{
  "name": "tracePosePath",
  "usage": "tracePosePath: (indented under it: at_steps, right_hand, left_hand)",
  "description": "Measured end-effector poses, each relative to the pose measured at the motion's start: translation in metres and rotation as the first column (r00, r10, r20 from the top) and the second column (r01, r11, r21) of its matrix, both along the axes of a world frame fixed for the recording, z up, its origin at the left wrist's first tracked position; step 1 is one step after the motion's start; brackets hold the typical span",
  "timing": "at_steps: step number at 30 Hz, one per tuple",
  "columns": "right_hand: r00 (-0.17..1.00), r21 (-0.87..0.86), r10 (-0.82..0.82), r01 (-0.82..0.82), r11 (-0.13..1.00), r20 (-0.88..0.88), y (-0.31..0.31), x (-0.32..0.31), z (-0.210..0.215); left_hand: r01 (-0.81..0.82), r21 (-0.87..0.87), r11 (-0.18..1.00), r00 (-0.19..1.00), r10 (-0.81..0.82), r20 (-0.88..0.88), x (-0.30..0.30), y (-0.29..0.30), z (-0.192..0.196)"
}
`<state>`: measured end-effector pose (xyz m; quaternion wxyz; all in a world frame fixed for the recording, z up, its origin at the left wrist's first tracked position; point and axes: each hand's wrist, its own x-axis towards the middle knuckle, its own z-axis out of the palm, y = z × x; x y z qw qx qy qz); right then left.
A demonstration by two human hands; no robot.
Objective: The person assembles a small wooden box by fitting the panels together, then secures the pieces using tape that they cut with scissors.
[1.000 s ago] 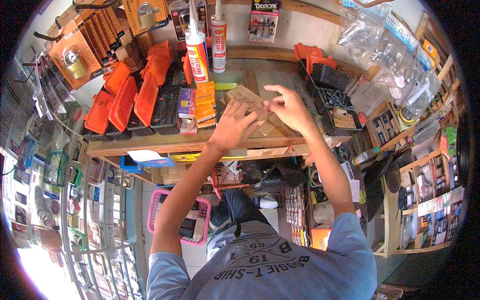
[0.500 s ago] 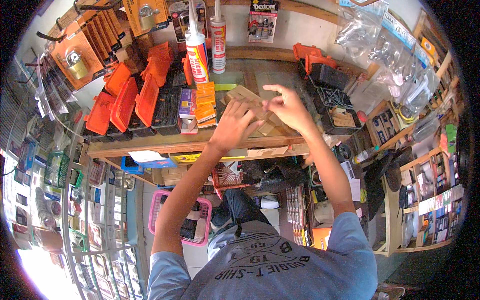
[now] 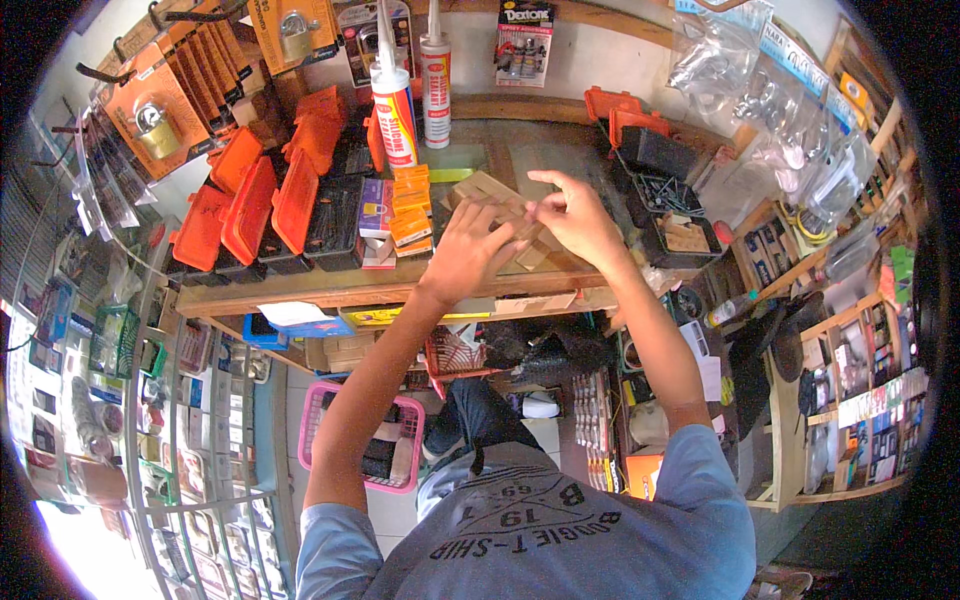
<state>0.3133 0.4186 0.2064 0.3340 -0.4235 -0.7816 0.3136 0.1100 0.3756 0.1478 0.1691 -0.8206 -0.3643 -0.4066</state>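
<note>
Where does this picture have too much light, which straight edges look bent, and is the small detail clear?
Head view: glare washes out the bright patch at lower left; head view: fisheye distortion bends the wooden counter and the shelving at right; head view: detail between the fingers is too small to identify.

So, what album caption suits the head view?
Left hand and right hand close together over flat brown pieces on a counter, orange boxes alongside.

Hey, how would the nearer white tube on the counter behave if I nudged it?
The nearer white tube would probably tip easily, since it stands upright, tall and narrow. Once down, it would likely roll, because its body is round. Its long thin nozzle might bend under a hard push.
</note>
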Motion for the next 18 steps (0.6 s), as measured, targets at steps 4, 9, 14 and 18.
tracePosePath:
  at_steps: [4, 9, 14, 18]
  right_hand:
    - [1.000, 0.029, 0.002, -0.002, 1.000, 0.002, -0.001, 0.000, 0.001]
    - [1.000, 0.053, -0.001, 0.001, 0.999, 0.005, -0.003, 0.000, 0.000]
    - [0.999, 0.053, -0.028, 0.027, 0.998, 0.015, -0.017, -0.005, 0.013]
    - [0.989, 0.228, -0.129, 0.110, 0.967, 0.071, -0.027, -0.006, 0.017]
  left_hand:
    - [-0.003, 0.001, 1.000, 1.000, 0.003, -0.012, 0.000, -0.001, 0.001]
    - [0.012, -0.005, 1.000, 1.000, -0.012, 0.000, 0.001, -0.002, 0.004]
    - [0.038, -0.026, 0.999, 0.999, -0.037, 0.022, 0.001, -0.004, 0.007]
    - [0.040, -0.055, 0.998, 0.999, -0.038, 0.031, 0.001, -0.005, 0.007]
